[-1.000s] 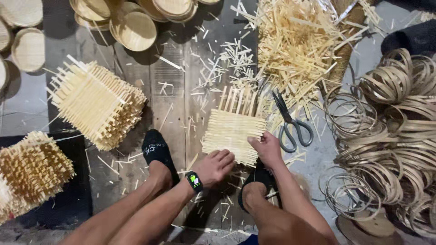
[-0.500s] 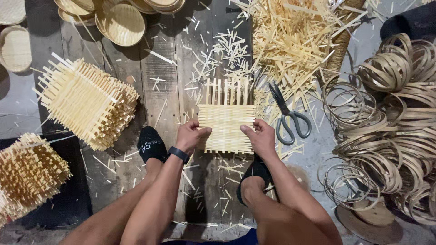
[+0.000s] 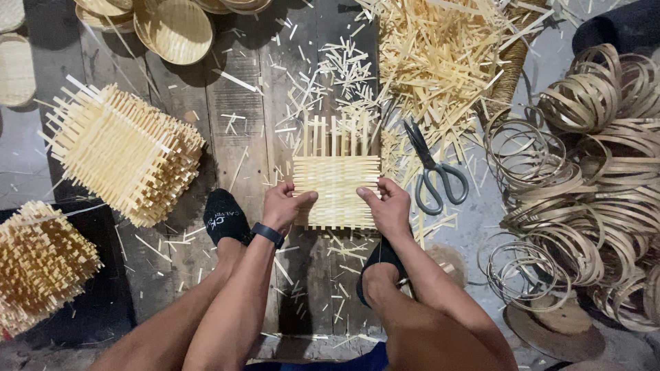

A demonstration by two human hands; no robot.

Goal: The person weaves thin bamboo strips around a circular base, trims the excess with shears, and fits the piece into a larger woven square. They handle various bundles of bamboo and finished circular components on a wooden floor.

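A small square mat woven from pale bamboo strips (image 3: pixel 335 175) lies on the wooden plank floor (image 3: pixel 247 130) in front of me, loose strip ends sticking out at its far side. My left hand (image 3: pixel 283 205) grips its near left edge, thumb on top. A dark band circles that wrist. My right hand (image 3: pixel 388 206) pinches the near right edge. Both feet in black socks rest below the mat, one on each side.
Grey-handled scissors (image 3: pixel 433 172) lie just right of the mat. A heap of cut bamboo strips (image 3: pixel 440 62) lies beyond. Coiled bamboo hoops (image 3: pixel 591 178) fill the right. Stacks of woven mats (image 3: pixel 124 154) sit left, another stack (image 3: pixel 41 264) lower left. Round woven trays (image 3: pixel 179 27) lie at top.
My left hand came forward from beside the foot onto the mat's left edge. Both hands now hold the near edge, and the view has shifted so the mat sits nearer the centre.
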